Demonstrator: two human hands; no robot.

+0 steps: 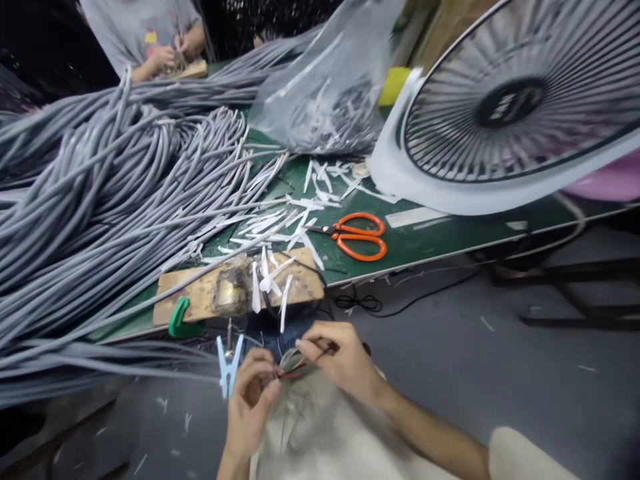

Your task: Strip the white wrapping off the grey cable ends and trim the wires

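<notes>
A green tabletop (345,263) runs across the view above a grey floor (435,380) scattered with a few white scraps. Nearest, over one pale cloth (330,427) on the lap, two bare hands work close together on one small bunch of thin wires (293,367), at least one of them red; blur hides their exact count. The left hand (250,400) pinches the bunch between thumb and fingers, and the right hand (345,363) grasps it from the other side with its fingertips. Just beyond the left hand stands one light-blue clothes peg (229,367). Next, at the table edge, lies one wooden board (193,293) with one green clamp (181,319) at its edge and several white strips (270,280) on top. Behind it rests one pair of orange-handled scissors (361,237), beside many more strips. To the left, grey cables (150,220) lie heaped, too many to count. Farther back are one clear plastic bag (330,87) of scraps and, on the right, one fan (500,107). Farthest, one other person (130,33) holds both hands over one small wooden block (193,69).
</notes>
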